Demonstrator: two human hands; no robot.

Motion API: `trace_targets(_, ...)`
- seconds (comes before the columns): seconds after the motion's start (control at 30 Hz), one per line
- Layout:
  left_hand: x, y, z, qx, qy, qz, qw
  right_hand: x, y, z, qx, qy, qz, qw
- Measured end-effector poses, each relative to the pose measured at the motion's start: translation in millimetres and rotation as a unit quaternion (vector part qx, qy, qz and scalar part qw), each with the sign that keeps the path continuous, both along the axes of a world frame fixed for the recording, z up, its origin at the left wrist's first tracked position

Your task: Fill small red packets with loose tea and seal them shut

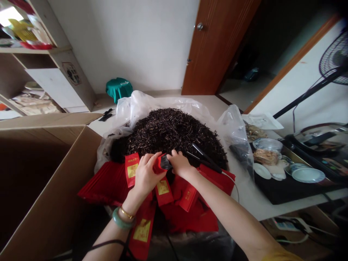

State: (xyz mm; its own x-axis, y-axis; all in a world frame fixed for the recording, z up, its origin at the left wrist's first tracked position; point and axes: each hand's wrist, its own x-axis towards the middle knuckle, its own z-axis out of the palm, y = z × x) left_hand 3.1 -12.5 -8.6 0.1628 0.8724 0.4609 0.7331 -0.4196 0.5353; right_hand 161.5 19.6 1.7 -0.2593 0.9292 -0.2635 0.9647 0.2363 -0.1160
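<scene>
My left hand (146, 174) and my right hand (179, 164) meet over the near edge of a big heap of dark loose tea leaves (168, 132). Both pinch one small red packet (162, 162) held open between them, its dark inside showing. Several more red packets with yellow labels (163, 188) lie spread below my hands. A black hair-straightener-like sealing tool (203, 157) rests on the tea just right of my right hand. My left wrist wears a green bangle and a gold bracelet.
The tea lies in a clear plastic bag (136, 105). An open cardboard box (46, 174) stands at left. A tea tray with cups and bowls (288, 170) sits at right, a fan (335, 54) behind it. Shelves stand far left, a brown door beyond.
</scene>
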Motion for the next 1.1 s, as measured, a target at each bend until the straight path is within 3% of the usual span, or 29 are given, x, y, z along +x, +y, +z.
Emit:
trace_targets(0.2,-2.1,2.6,-0.8,-0.012,-0.012,0.002,1.000,7.9,3.2,6.2,0.035,0.047,-0.002,0.998)
trace_targets(0.3,-2.7,3.3,-1.0,-0.013,-0.018,0.006,1.000,19.1,5.8,16.8,0.072,0.130,0.000,0.989)
trace_targets(0.47,-2.4,3.7,-1.8,-0.009,-0.017,0.007,1.000,33.6,8.7,39.3,0.103,0.370,-0.044,0.922)
trace_targets(0.67,-1.4,4.1,-2.8,-0.006,-0.012,0.020,1.000,30.6,3.1,69.6,0.024,0.517,-0.079,0.852)
trace_targets(0.8,-1.0,3.9,-2.9,-0.004,-0.016,0.022,1.000,21.6,-7.2,86.7,0.000,0.492,-0.045,0.870)
trace_targets(0.93,-0.4,4.0,-3.0,-0.009,-0.013,0.031,0.999,11.5,-15.1,93.2,0.077,0.402,0.017,0.912)
trace_targets(1.1,-0.1,4.4,-2.3,-0.006,-0.012,0.041,0.999,1.2,-20.0,89.9,0.126,0.345,0.059,0.928)
